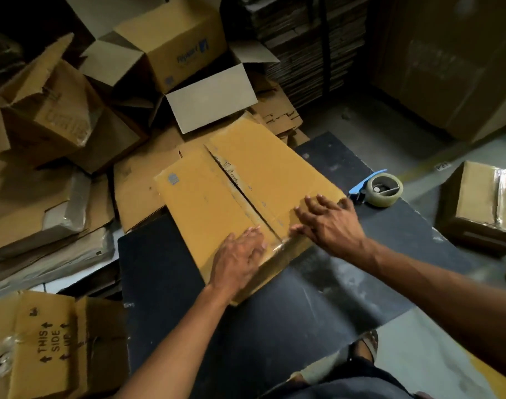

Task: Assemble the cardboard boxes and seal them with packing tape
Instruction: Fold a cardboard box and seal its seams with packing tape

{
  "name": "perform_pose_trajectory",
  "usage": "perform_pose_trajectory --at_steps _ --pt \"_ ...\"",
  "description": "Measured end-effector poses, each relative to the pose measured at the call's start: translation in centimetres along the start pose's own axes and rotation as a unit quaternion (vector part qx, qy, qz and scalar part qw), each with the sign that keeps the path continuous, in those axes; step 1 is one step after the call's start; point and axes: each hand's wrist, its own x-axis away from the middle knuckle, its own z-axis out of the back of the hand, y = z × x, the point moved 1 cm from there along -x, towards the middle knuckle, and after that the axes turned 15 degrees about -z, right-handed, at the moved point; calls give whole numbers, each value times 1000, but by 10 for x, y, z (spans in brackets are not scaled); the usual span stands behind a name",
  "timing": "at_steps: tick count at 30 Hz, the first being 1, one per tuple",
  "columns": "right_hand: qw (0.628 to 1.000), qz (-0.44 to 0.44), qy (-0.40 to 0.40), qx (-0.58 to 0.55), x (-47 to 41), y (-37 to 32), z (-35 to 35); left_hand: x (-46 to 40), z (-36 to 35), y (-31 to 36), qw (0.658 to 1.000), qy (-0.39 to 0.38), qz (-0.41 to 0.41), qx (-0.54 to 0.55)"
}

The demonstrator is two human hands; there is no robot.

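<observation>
Here a yellow-brown cardboard box [240, 194] is lying on a black counter [289, 298], its two top flaps closed and meeting along a centre seam [237, 191] that carries patches of clear tape. Both hands are resting on the near end of the box. The left hand [240, 260] is lying flat on the left flap just beside the seam, fingers straight and together, its grip holding nothing. The right hand [329, 223] is pressing on the right flap near the box's corner, fingers spread and mostly straight, its grip likewise holding nothing.

A tape dispenser [378, 188] with a blue handle and a roll of clear tape is sitting on the counter just beyond the right hand, near the box's right corner and apart from both hands.

Around the counter, other boxes are lying about: an open white-lined box [211, 99] behind the worked box, a printed box [177, 44] with open flaps farther back, a taped box [482, 197] on the floor at the right, and a box marked "THIS SIDE UP" [50, 344] at the lower left. Stacks of flattened cardboard [303, 47] are standing at the back.
</observation>
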Motion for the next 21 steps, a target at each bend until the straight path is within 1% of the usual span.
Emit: perform_pose_trajectory --at_steps 2,3,5,6,7,8,11,12,14,16,17,21 --pt "999 44 -14 12 27 -26 18 7 22 -10 995 75 52 -41" --pt "996 75 -38 1 40 -38 27 7 32 -12 990 93 81 -69" --pt "988 109 -101 -51 51 -52 42 4 47 -9 983 90 122 -100" --pt "980 99 -139 -100 46 -53 49 -1 49 -5 982 92 130 -100" --pt "974 80 -157 -143 34 -51 55 -6 49 0 981 99 135 -93" --pt "972 59 -154 -165 16 -46 58 -11 46 8 981 109 140 -81" --pt "976 -5 -130 -172 -59 -22 59 -30 28 32 980 127 145 -45" --pt "977 -20 -123 -170 -83 -16 61 -38 20 39 981 115 151 -46" --pt "981 -29 -111 -155 -125 -9 67 -54 5 52 981 54 182 -51" --pt "982 -23 -123 -143 -158 -9 72 -67 -9 65 975 -12 219 -30" --pt "981 -26 -135 -139 -170 -11 74 -71 -14 71 973 -25 229 -23" --pt "971 -42 -170 -166 -219 -12 68 -76 -24 80 967 -101 222 -69"
